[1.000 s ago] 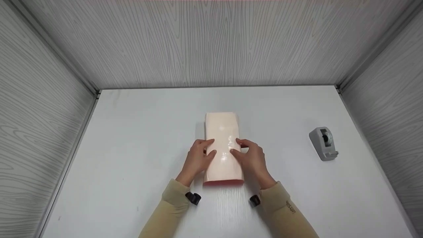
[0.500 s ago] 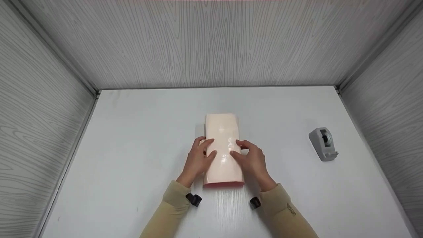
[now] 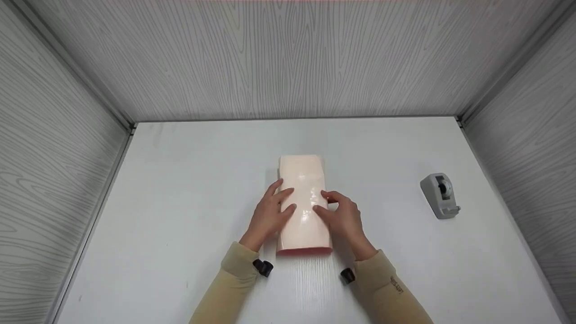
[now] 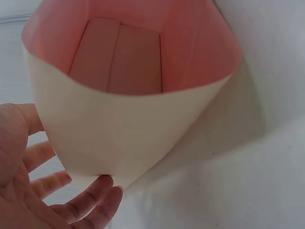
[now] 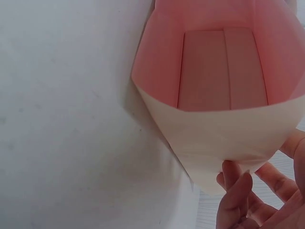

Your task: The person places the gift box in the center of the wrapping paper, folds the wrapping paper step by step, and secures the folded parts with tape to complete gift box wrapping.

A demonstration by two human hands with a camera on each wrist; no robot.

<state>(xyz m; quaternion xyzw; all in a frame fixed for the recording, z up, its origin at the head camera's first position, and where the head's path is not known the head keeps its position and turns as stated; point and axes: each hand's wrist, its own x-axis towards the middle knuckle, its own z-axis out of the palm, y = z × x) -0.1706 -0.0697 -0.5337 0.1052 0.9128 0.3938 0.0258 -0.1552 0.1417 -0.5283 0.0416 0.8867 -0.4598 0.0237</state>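
Note:
A glossy cream paper sleeve [image 3: 302, 229] lies lengthwise at mid-table in the head view. Its near end gapes, and both wrist views look into its pink inside, where a flat panel [image 4: 136, 59] with a seam shows. My left hand [image 3: 267, 216] holds the sleeve's left side, thumb and forefinger on top and another fingertip up at the left edge. On the opposite side, my right hand [image 3: 345, 218] grips the right edge, its thumb on the upper face. In the right wrist view, fingertips [image 5: 232, 171] press against the cream outside. Some fingers are hidden along the sides.
A grey tape dispenser [image 3: 440, 195] with a roll in it stands at the right of the white table [image 3: 193, 180]. Wood-grain panels [image 3: 288, 58] enclose the table at the back and both sides. Small black devices are worn at both sleeve cuffs.
A left finger has moved up and forward along the sleeve's left edge, spreading the hand. The sleeve has shifted very slightly toward me; the right hand is almost still.

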